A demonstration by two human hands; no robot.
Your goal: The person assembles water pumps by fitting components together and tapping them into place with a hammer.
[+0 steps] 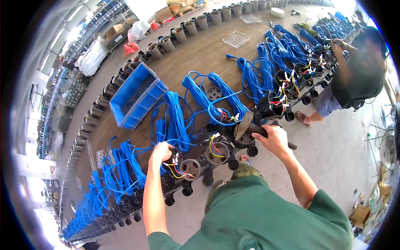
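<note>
My right hand [273,139] is wrapped round the dark handle of a hammer [243,125]. The hammer's broad head lies over a black and grey pump housing at the table's near edge. To the left, my left hand [160,153] is closed with its fingers curled down beside a black pump part [176,157]; what they grip is hidden. Red, blue and yellow wires with white connectors come out near that hand. An open round motor housing [191,167] sits just right of it, and another housing [217,153] with loose wires stands between my hands.
Coiled blue cables [177,121] lie along the table [200,54], behind a long row of pump housings. A blue plastic crate [137,98] stands beyond my left hand. Metal cylinders [191,27] line the far edge. At the right, another person [358,71] handles parts.
</note>
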